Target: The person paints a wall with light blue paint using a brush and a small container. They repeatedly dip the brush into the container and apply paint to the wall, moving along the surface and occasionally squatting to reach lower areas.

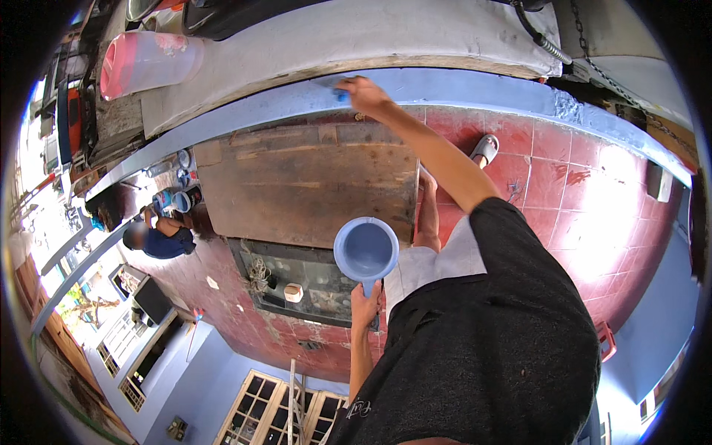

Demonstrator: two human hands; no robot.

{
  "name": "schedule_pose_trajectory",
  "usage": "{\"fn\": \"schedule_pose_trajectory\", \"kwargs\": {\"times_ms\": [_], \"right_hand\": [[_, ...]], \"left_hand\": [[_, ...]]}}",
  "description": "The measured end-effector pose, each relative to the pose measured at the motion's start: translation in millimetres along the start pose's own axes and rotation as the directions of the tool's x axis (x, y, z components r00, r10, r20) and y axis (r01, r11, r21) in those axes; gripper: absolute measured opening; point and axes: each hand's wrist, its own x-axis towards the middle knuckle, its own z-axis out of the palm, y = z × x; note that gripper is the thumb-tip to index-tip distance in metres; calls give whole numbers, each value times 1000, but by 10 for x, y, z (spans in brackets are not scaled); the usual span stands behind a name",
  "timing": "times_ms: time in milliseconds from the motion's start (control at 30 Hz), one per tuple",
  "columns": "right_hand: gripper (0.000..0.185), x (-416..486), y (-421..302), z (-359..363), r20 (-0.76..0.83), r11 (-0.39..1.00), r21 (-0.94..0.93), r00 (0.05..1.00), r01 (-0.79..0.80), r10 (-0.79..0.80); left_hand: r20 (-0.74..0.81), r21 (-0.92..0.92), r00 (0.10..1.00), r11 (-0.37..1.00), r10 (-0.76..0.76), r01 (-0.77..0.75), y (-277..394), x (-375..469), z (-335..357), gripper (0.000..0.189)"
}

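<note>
My left hand [365,306] grips the handle of a light blue plastic dipper [340,261], held level in front of my body. Inside the dipper is bluish paint [368,247]. At the end of my outstretched right arm, my right hand [364,95] is closed on a small blue tool, probably a paintbrush [342,95]; motion blurs its shape. The brush is at the light blue painted ledge [445,86], which curves across the upper view. Whether its bristles touch the surface cannot be made out.
A wooden board [306,183] lies before me, beside a glass-topped low table [328,300]. A pink-lidded pitcher [161,61] sits beyond the ledge. At left another person [164,239] crouches near buckets [182,201]. Red tiles [550,178] cover the floor; a ladder [291,400] stands behind.
</note>
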Motion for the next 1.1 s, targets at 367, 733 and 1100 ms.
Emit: {"fn": "schedule_pose_trajectory", "kwargs": {"times_ms": [367, 733, 1100], "right_hand": [[24, -1942, 1900, -1822, -657, 876, -271, 742, -400, 136], [20, -602, 422, -249, -402, 942, 204, 854, -268, 330], [46, -2310, 2107, -2310, -733, 800, -90, 583, -593, 350]], "left_hand": [[98, 18, 994, 999, 43, -45, 326, 101, 73, 26], [137, 127, 990, 990, 37, -55, 527, 119, 236, 27], [232, 359, 970, 920, 73, -155, 922, 169, 806, 28]]}}
